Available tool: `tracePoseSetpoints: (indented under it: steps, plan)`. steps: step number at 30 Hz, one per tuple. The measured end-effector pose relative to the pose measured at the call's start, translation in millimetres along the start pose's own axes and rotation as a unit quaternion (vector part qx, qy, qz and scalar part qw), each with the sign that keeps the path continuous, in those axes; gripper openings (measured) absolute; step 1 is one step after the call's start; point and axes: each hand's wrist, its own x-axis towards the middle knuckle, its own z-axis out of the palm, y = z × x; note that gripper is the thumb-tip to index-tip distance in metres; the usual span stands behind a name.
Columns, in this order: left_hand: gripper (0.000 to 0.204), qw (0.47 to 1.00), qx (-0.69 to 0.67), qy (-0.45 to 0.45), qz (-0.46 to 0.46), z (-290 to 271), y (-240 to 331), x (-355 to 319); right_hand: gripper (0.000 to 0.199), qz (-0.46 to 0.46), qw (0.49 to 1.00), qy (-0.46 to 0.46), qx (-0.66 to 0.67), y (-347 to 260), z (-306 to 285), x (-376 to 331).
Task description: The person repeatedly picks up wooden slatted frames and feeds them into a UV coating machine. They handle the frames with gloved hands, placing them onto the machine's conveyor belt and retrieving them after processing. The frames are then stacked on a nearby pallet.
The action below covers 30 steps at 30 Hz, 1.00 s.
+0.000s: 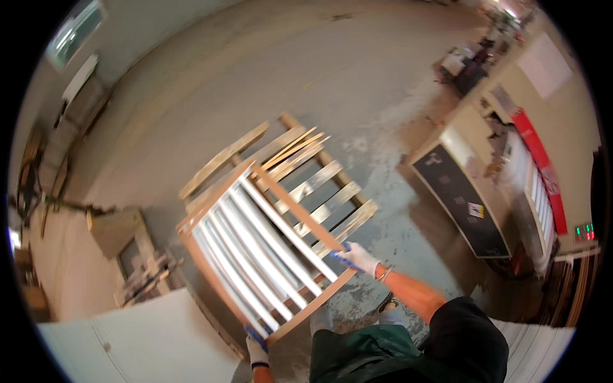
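Observation:
A slatted panel [250, 244] with white slats and a brown border is held tilted in front of me. My right hand [359, 258], in a white glove with blue fingers, closes round its near right corner. At the panel's near left corner, my left hand [257, 350] grips the edge in a matching glove, its fingers partly hidden. Beneath and beyond the panel lies a wooden pallet [329, 179], partly covered by it. Several thin wood strips [295, 149] rest on the pallet's far slats.
A beige machine [456, 172] with a dark front and a red bar [539, 169] stands on the right. White surfaces [147, 341] flank me at the lower left and lower right. Left of the panel are a brown box [115, 231] and wood scraps [150, 276].

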Motion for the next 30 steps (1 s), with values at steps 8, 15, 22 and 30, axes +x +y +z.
tracePoseSetpoints:
  steps: [8, 15, 22, 30]
  plan:
    - [0.073, 0.96, 0.221, -0.164, 0.05, 35, 15, -67, 0.021, -0.051, 0.992, 0.116, -0.024, -21, -116, -174]
    - [0.068, 0.986, 0.136, -0.08, 0.046, 247, 71, -136, 0.024, -0.091, 0.932, 0.305, 0.174, 44, -242, -389]
    - [0.05, 0.803, 0.447, -0.294, 0.261, 478, 90, -260, 0.019, -0.09, 0.81, 0.519, 0.257, 125, -320, -557]
    - [0.043, 0.577, 0.525, -0.401, 0.48, 646, 42, -358, 0.017, -0.135, 0.657, 0.605, 0.429, 237, -349, -635]
